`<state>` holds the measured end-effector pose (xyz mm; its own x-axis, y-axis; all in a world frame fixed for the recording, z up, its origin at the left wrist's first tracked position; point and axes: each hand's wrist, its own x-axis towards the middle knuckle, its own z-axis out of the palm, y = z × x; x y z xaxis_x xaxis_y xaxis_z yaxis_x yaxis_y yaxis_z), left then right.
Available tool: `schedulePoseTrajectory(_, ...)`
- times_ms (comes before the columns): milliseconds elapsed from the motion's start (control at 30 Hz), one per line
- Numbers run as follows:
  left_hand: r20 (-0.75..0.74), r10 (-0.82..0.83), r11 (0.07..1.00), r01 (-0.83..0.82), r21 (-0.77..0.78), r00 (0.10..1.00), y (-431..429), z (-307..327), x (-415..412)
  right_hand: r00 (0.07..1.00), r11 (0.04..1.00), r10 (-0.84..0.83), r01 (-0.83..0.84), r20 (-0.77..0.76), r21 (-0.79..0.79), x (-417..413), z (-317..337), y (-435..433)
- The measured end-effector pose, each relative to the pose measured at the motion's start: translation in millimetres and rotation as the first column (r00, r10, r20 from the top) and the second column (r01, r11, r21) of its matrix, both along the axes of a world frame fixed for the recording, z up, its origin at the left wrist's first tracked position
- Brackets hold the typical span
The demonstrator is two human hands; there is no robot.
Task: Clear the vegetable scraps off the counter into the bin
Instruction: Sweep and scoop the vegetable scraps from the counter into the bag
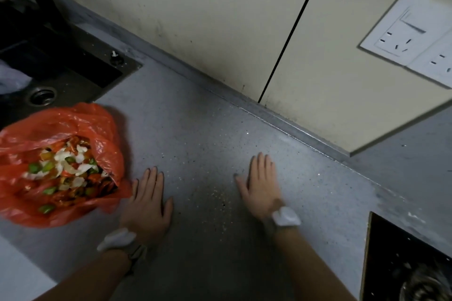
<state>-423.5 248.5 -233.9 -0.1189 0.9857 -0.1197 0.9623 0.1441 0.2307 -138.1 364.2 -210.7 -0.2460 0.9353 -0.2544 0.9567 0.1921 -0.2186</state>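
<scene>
An open red plastic bag (29, 129) lies on the grey speckled counter (195, 134) at the left. Inside it sits a heap of vegetable scraps (66, 171): white, green and orange pieces. My left hand (146, 203) rests flat on the counter, palm down, just right of the bag's edge, holding nothing. My right hand (261, 186) lies flat further right, fingers apart, also holding nothing. Fine crumbs (217, 200) speckle the counter between my two hands. Both wrists carry white devices on straps.
A dark steel sink (63, 73) with a drain sits behind the bag at the left. A black stove top (406, 259) occupies the lower right corner. The cream wall behind holds white power sockets (411, 36). A raised grey ledge runs along the wall.
</scene>
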Motion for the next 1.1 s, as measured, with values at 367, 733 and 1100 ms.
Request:
schedulePoseTrajectory(367, 0.051, 0.011, 1.000, -0.011, -0.001, 0.999, 0.7, -0.8, -2.6, 0.920, 0.964, 0.261, -0.263, -0.291, 0.032, 6.9, 22.2, 25.7)
schedulePoseTrajectory(733, 0.036, 0.001, 1.000, -0.002, 0.026, 0.999, -2.0, 4.2, -0.5, 0.893, 0.894, 0.448, -0.446, -0.044, 0.056, -112.3, -0.4, 69.6)
schedulePoseTrajectory(1100, 0.027, -0.001, 0.999, 0.000, 0.052, 1.000, -1.6, 0.6, -1.2, 0.805, 0.840, 0.535, -0.539, -0.256, 0.061, -60.4, 24.8, 66.6)
